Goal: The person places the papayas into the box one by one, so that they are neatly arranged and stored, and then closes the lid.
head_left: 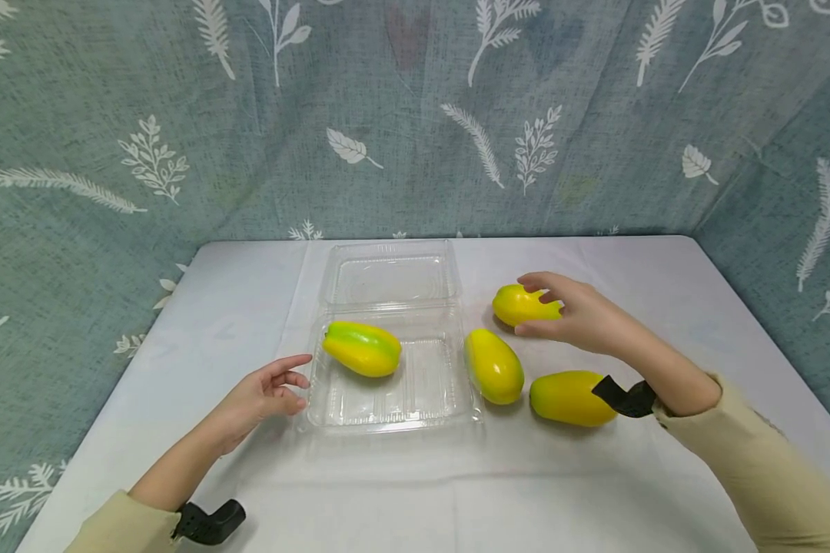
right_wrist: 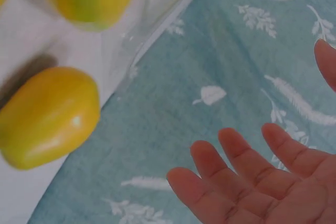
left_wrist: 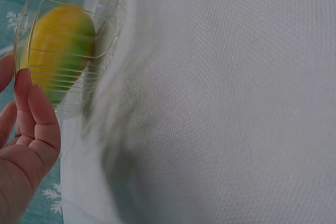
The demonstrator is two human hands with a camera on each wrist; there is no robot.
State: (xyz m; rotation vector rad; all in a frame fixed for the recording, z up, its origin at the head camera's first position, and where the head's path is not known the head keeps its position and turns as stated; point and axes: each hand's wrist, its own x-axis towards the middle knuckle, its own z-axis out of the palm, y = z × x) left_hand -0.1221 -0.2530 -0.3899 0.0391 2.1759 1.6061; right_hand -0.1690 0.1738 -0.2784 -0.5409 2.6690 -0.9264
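A clear plastic clamshell box lies with its lid folded back, holding one yellow-green papaya at the left of its base. My left hand is at the box's left edge, fingers loosely bent; in the left wrist view its fingertips appear to touch the rim, and no grip shows. Above the far papaya is my right hand, thumb and fingers apart, partly hiding the fruit. The right wrist view shows that palm with nothing in it.
Right of the box lie a second papaya, close to its side, and another papaya partly behind the black wrist strap. The white-covered table ends at a patterned green-blue cloth behind.
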